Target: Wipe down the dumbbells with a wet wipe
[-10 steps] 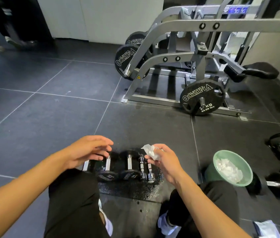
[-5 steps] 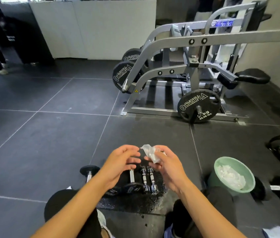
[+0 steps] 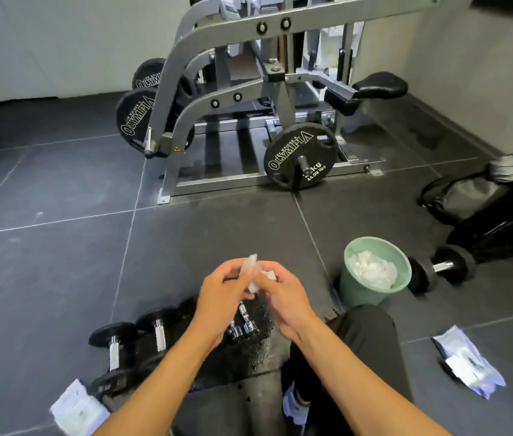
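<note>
A crumpled white wet wipe [image 3: 253,272] is held between both hands above the floor. My left hand [image 3: 220,297] pinches its left side and my right hand [image 3: 280,294] pinches its right side. Below them a row of black dumbbells with chrome handles [image 3: 135,344] lies on a wet black mat [image 3: 242,354]; two small chrome dumbbells [image 3: 242,325] show between my wrists. Another black dumbbell [image 3: 442,268] lies on the floor at the right.
A green bin [image 3: 374,294] holding used white wipes stands right of my hands. Wipe packets lie at the lower left [image 3: 77,410] and lower right [image 3: 469,366]. A grey plate-loaded machine [image 3: 249,99] stands ahead, a black bag [image 3: 469,199] at the right.
My left hand left the dumbbells and came up to the wipe, which both hands now hold. The view shifted left and tilted down a little.
</note>
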